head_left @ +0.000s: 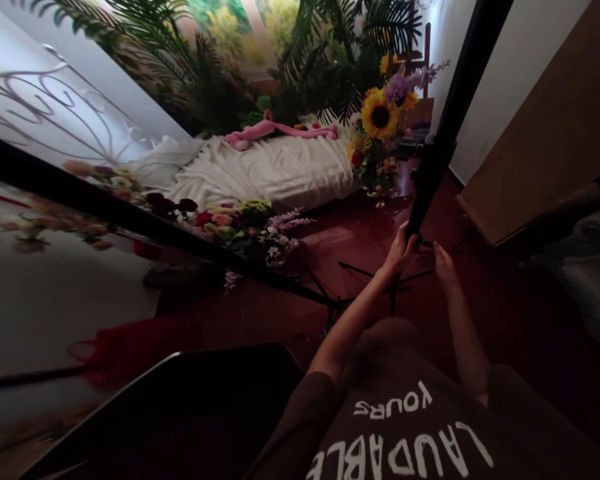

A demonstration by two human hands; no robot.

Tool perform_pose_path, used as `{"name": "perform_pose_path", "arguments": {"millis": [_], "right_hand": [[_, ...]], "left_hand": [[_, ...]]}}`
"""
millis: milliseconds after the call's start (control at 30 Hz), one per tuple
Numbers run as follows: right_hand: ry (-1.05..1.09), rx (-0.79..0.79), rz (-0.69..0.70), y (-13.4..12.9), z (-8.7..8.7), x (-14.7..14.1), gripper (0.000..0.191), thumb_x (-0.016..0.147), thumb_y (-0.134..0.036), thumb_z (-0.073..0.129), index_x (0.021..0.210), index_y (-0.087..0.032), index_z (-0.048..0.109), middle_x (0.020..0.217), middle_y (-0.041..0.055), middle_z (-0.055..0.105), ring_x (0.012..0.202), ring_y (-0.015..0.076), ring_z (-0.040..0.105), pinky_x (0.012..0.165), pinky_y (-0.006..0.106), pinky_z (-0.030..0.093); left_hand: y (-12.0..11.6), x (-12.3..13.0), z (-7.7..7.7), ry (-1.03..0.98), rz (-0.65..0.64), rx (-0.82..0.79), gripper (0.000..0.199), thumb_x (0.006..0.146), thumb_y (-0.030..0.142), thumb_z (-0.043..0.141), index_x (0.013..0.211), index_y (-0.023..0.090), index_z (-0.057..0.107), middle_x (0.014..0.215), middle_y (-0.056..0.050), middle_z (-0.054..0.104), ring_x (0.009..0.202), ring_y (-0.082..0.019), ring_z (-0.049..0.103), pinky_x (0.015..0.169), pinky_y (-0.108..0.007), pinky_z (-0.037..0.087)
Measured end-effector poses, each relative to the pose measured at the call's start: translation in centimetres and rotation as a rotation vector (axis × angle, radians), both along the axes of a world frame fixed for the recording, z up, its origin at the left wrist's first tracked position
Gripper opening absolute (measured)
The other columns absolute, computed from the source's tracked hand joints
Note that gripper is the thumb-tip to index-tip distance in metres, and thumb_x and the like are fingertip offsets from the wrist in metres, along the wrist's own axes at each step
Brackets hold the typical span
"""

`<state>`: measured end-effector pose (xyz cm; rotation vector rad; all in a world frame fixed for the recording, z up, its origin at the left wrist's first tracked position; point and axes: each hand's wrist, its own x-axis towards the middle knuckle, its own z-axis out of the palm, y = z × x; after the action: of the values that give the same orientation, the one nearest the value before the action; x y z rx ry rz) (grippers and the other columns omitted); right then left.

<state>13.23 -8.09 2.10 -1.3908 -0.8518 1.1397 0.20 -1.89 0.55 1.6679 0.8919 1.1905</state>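
A black stand pole (pixel 430 167) rises steeply past my right side, with dark clamp-like fittings on it. My left hand (pixel 399 255) is closed around its lower part. Beside it, my right hand (pixel 445 267) is raised with the fingers stretched toward the pole, and a gap shows between palm and pole. A small dark knob (pixel 423 243) sticks out of the pole toward the right fingertips; whether they touch it is too dim to tell. Thin black stand legs (pixel 357 269) spread over the floor below.
A second black pole (pixel 130 217) slants across the left. Behind stand a white-draped bed (pixel 280 167) with a pink plush toy (pixel 260 132), flower bunches (pixel 250 230) and sunflowers (pixel 380 115). A dark panel (pixel 205 407) is near my left, a brown board (pixel 525 133) at right.
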Motion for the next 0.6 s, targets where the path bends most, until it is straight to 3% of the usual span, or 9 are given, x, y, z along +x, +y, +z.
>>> {"name": "perform_pose_path", "arguments": {"millis": [133, 367, 600], "right_hand": [[-0.059, 0.036, -0.027, 0.3, 0.8, -1.0, 0.058, 0.077, -0.075, 0.051, 0.089, -0.020, 0.063, 0.075, 0.0061, 0.072, 0.073, 0.0203, 0.071, 0.063, 0.029, 0.055], [0.017, 0.031, -0.062, 0.6, 0.0, -0.3, 0.049, 0.071, -0.066, 0.066, 0.087, -0.019, 0.066, 0.080, 0.0052, 0.072, 0.072, 0.0178, 0.070, 0.062, 0.027, 0.055], [0.023, 0.026, -0.006, 0.6, 0.8, 0.4, 0.045, 0.069, -0.060, 0.072, 0.087, -0.020, 0.068, 0.088, 0.0060, 0.074, 0.083, 0.0190, 0.071, 0.067, 0.026, 0.056]], "left_hand": [[0.3, 0.2, 0.9, -0.016, -0.012, -0.001, 0.040, 0.095, 0.047, 0.040, 0.122, 0.018, 0.045, 0.092, -0.005, 0.062, 0.077, -0.012, 0.060, 0.075, -0.024, 0.048], [0.2, 0.6, 0.0, -0.059, 0.027, 0.010, 0.036, 0.095, 0.046, 0.041, 0.120, 0.020, 0.045, 0.091, -0.005, 0.062, 0.077, -0.012, 0.060, 0.074, -0.024, 0.048], [0.2, 0.8, 0.1, -0.066, 0.059, 0.026, 0.036, 0.094, 0.045, 0.042, 0.118, 0.019, 0.047, 0.090, -0.005, 0.063, 0.075, -0.012, 0.060, 0.072, -0.024, 0.047]]}}
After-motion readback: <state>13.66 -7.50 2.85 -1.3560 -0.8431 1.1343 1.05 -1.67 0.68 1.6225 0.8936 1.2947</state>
